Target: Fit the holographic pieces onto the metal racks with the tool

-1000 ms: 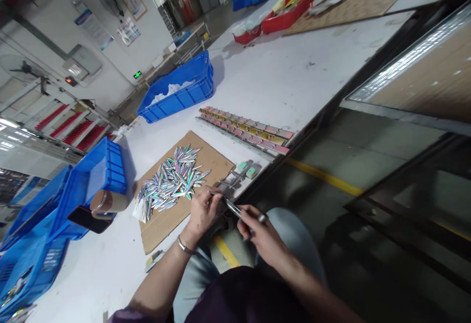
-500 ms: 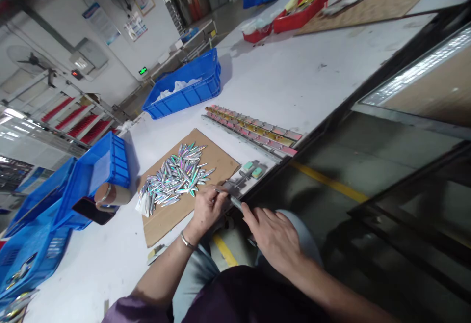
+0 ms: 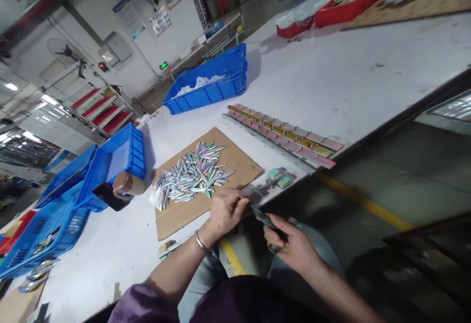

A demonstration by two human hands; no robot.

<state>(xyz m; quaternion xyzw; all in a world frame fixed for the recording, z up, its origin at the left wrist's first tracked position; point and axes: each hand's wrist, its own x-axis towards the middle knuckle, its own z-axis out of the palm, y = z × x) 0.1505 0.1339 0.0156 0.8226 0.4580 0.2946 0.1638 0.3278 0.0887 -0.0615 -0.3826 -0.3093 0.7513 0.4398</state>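
My left hand (image 3: 225, 211), with a metal bracelet at the wrist, is closed in a pinch near the table's front edge. A small shiny bit shows at its fingertips, too small to make out. My right hand (image 3: 290, 242) is wrapped round dark pliers (image 3: 262, 215), their jaws pointing at the left fingertips. Just beyond the left hand, a heap of slim, silvery, iridescent fishing lures (image 3: 195, 172) lies on a brown cardboard sheet (image 3: 239, 163). Green blocks (image 3: 284, 181) sit beside a dark metal fixture (image 3: 263, 189) at the table edge.
Long pink and yellow strips (image 3: 287, 134) lie across the table (image 3: 312, 77). A blue crate (image 3: 209, 98) with white material stands behind. At left are a phone (image 3: 111, 196), a lidded cup (image 3: 128, 184) and blue bins (image 3: 137, 151). Red trays (image 3: 342, 13) stand farther back.
The head view has shifted, so the scene sits farther right and left. My right hand has turned from flat over the tool to wrapped round its handles; the left hand keeps its pinch.
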